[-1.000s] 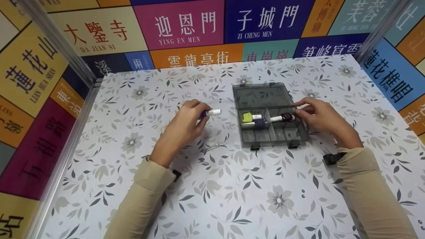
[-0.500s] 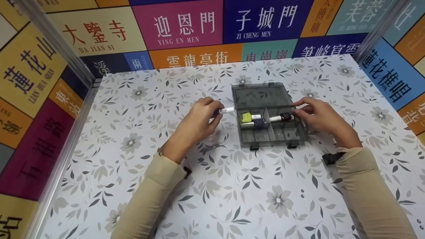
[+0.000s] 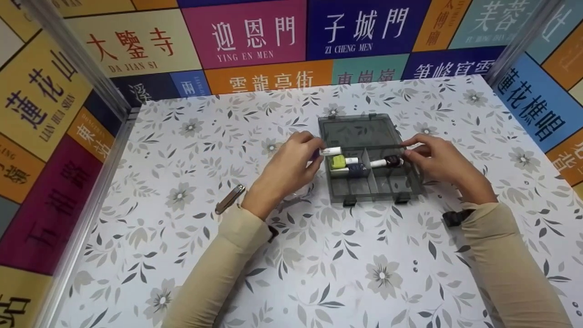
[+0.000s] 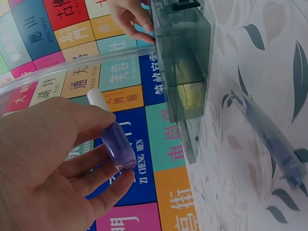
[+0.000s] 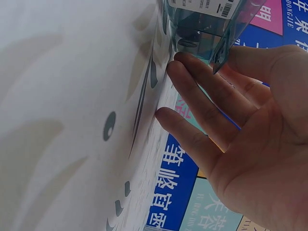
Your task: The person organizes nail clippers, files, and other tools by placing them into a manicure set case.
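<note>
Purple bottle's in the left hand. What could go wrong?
Crowding: the yellow bottle and blue bottle lie close together in the box, so a third may not fit beside them.
Drop: the left hand pinches the purple bottle, which might slip.
Snag: the clipper lies beside the left sleeve, which might knock it.

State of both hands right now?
Left hand: closed, holding a purple bottle with a white cap.
Right hand: open, touching the box.

Glossy see-through plastic box (image 3: 373,198); shiny, glassy bottle (image 4: 119,144); smooth cap (image 4: 98,100); metallic clipper (image 3: 230,199); matt cloth sleeves (image 3: 218,269).
</note>
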Action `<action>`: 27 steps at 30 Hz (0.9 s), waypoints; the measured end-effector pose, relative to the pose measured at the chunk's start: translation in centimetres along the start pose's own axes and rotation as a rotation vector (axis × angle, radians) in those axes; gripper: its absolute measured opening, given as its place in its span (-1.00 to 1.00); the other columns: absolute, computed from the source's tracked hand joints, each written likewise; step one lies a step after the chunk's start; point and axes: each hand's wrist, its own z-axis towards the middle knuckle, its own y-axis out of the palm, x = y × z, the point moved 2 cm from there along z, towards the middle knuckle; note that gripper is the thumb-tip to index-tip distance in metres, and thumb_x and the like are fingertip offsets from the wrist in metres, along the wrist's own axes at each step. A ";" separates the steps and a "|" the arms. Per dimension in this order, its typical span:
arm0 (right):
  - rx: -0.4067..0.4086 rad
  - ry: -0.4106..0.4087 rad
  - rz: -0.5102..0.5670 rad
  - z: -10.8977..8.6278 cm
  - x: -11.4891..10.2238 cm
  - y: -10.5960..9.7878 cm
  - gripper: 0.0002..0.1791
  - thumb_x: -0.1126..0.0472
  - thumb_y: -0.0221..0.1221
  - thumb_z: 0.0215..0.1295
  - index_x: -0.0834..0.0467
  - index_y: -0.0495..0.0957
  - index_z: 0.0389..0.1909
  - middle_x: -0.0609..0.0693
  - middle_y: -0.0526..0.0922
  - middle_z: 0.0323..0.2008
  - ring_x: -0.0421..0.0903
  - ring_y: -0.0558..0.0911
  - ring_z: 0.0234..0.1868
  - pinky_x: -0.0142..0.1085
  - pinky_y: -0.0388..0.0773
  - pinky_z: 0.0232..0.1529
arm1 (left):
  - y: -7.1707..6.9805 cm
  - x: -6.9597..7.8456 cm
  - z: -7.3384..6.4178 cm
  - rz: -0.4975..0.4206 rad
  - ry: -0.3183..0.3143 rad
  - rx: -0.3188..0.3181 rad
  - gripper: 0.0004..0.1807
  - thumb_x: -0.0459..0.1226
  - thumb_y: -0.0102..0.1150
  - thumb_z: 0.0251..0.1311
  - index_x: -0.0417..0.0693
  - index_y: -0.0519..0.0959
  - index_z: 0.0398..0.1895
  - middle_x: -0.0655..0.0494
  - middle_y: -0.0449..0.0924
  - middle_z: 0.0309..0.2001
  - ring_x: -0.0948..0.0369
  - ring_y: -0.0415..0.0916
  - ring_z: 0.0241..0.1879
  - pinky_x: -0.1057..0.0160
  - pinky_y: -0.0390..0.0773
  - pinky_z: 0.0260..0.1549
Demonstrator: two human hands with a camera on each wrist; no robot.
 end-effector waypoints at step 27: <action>-0.012 0.012 -0.019 0.0 0.0 -0.1 -0.62 -0.02 0.14 0.67 0.00 0.61 0.34 0.18 0.82 0.15 0.05 0.81 0.16 -0.10 0.59 0.16 | 3.5 2.7 3.6 -0.054 0.019 -0.061 -0.86 -0.31 0.25 0.49 -0.14 0.72 -0.03 -0.03 0.67 -0.15 0.07 0.62 -0.11 0.19 0.67 -0.08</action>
